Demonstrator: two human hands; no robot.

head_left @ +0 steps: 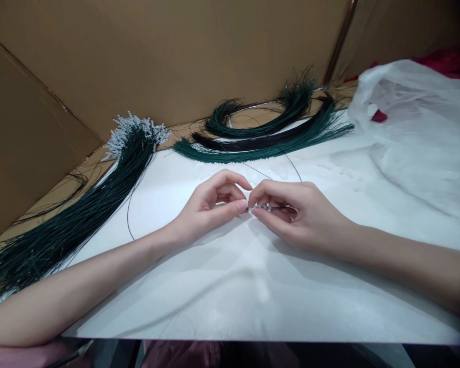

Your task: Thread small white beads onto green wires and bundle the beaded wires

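Over the middle of the white tabletop, my left hand and my right hand meet almost fingertip to fingertip. Between them is a thin dark wire with small whitish beads along it. My right thumb and fingers pinch this beaded wire, and its dark stem runs back into the palm. The thumb and fingers of my left hand close on its left end, which they mostly hide. To the left lies a thick bundle of dark green wires with white beaded tips at its far end.
Curved bundles of dark green and black wires lie at the back of the white table. Cardboard walls stand behind. At right spreads a crumpled clear plastic bag, with red material behind it. Loose wires lie about.
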